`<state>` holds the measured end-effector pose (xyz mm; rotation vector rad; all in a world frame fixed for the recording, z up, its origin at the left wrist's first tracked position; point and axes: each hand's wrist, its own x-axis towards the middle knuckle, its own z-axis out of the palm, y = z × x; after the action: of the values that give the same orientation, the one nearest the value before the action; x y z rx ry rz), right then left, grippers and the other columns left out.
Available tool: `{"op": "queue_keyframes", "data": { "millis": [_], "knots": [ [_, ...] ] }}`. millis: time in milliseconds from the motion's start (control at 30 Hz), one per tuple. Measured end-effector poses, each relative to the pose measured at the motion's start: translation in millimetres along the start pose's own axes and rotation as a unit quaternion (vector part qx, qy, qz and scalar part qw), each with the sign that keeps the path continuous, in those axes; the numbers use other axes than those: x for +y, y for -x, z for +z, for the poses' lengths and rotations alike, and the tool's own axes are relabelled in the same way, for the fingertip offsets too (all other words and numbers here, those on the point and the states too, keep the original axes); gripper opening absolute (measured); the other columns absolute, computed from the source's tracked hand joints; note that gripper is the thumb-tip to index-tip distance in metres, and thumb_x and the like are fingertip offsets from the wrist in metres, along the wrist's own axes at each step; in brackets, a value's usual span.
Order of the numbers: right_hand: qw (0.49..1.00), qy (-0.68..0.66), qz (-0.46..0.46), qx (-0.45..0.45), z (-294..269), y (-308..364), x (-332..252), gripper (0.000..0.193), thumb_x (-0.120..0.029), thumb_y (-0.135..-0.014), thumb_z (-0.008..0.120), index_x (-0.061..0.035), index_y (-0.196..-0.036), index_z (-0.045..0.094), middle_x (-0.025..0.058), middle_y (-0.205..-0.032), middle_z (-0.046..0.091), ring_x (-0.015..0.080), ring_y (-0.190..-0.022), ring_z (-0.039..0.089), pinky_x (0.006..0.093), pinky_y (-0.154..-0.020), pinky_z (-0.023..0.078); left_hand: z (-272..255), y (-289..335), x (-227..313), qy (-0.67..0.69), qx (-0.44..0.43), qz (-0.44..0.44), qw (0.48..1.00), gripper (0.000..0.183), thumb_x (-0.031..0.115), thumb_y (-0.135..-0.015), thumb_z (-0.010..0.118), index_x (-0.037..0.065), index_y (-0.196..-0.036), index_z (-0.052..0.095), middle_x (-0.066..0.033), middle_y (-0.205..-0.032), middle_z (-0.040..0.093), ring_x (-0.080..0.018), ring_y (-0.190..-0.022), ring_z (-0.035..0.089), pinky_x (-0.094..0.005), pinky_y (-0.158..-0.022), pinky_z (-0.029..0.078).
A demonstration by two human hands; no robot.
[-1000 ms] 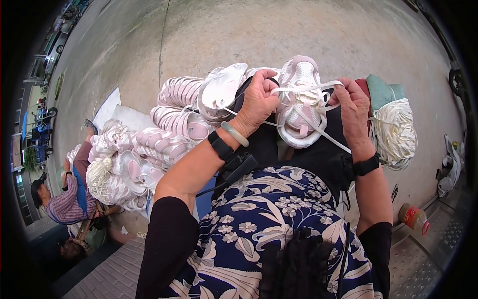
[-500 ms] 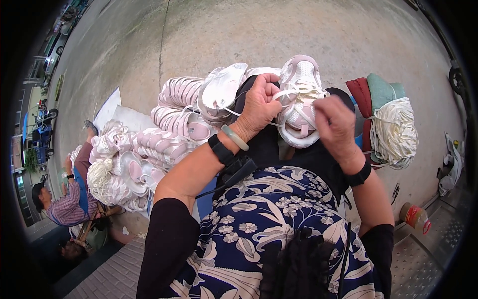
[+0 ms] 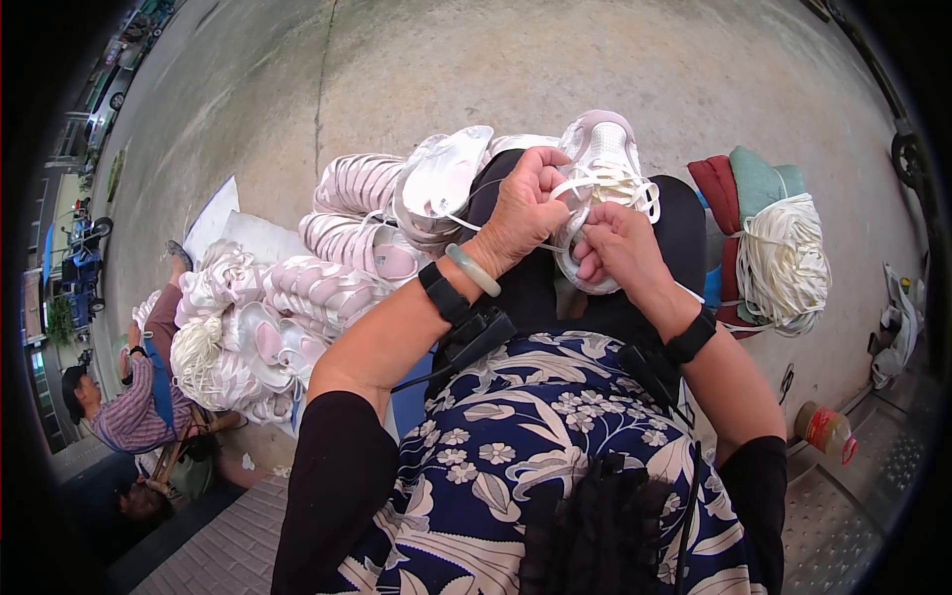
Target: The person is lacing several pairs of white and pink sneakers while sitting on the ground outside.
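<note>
A white and pale-pink sneaker (image 3: 602, 139) rests on my lap, its toe pointing away from me. White shoelace (image 3: 617, 185) crosses its upper in loose loops. At the shoe's left edge, my left hand (image 3: 526, 203) pinches a strand of the lace between thumb and forefinger. My right hand (image 3: 627, 248) is closed over the tongue and upper eyelets, its fingertips close to my left hand. A lace end shows beside my right wrist. The right hand covers much of the shoe's opening.
Rows of similar sneakers (image 3: 362, 183) stand left of my knees, with more shoes piled nearer. A thick bundle of white laces (image 3: 785, 260) hangs over red and green cloth at right. Beyond are a plastic bottle (image 3: 828, 431) and, far left, another seated person (image 3: 139, 397).
My right hand has come down and left from beside the shoe onto its tongue and eyelets. My left hand keeps its pinch with little movement. A lace loop now stands out at the shoe's right.
</note>
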<state>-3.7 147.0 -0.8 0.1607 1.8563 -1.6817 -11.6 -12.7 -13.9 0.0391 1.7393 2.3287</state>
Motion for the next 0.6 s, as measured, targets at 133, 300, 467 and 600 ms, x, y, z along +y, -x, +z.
{"op": "queue_keyframes", "data": {
  "millis": [133, 300, 467, 600],
  "knots": [
    [1.000, -0.015, 0.015, 0.004, 0, -4, 1, 0.009, -0.005, -0.087, 0.047, -0.0015, -0.085, 0.055, 0.0057, -0.065, 0.059, 0.0087, -0.044, 0.055, 0.0200, -0.039, 0.045, 6, 0, -2, 0.019, -0.008, -0.006, 1.000, 0.039, -0.005, -0.075, 0.051, 0.000, -0.112, 0.040, -0.0009, -0.080, 0.051, -0.0028, -0.061, 0.045, -0.0156, -0.050, 0.036],
    [0.999, -0.039, 0.010, 0.010, 2, -3, 1, 0.009, -0.006, -0.088, 0.047, -0.0016, -0.088, 0.055, 0.0061, -0.066, 0.060, 0.0088, -0.045, 0.055, 0.0200, -0.040, 0.045, 1, -2, -5, 0.012, -0.019, -0.007, 1.000, 0.038, -0.005, -0.075, 0.050, -0.001, -0.111, 0.041, -0.0011, -0.079, 0.051, -0.0030, -0.057, 0.044, -0.0157, -0.048, 0.035],
    [0.999, -0.052, -0.001, 0.009, 3, -4, 5, 0.010, -0.005, -0.088, 0.046, -0.0012, -0.092, 0.055, 0.0065, -0.067, 0.060, 0.0089, -0.047, 0.055, 0.0202, -0.042, 0.046, 0, -7, 5, 0.010, 0.001, -0.023, 1.000, 0.040, -0.005, -0.071, 0.051, -0.002, -0.110, 0.041, -0.0011, -0.076, 0.049, -0.0043, -0.054, 0.043, -0.0160, -0.045, 0.033],
    [0.997, -0.073, -0.013, 0.017, 5, -4, 7, 0.009, -0.003, -0.087, 0.044, -0.0001, -0.091, 0.052, 0.0082, -0.064, 0.059, 0.0112, -0.044, 0.056, 0.0214, -0.036, 0.042, -5, -11, 2, 0.016, 0.013, -0.015, 1.000, 0.042, -0.004, -0.069, 0.052, -0.002, -0.109, 0.041, -0.0012, -0.074, 0.048, -0.0056, -0.053, 0.043, -0.0168, -0.044, 0.033]
  ]
}}
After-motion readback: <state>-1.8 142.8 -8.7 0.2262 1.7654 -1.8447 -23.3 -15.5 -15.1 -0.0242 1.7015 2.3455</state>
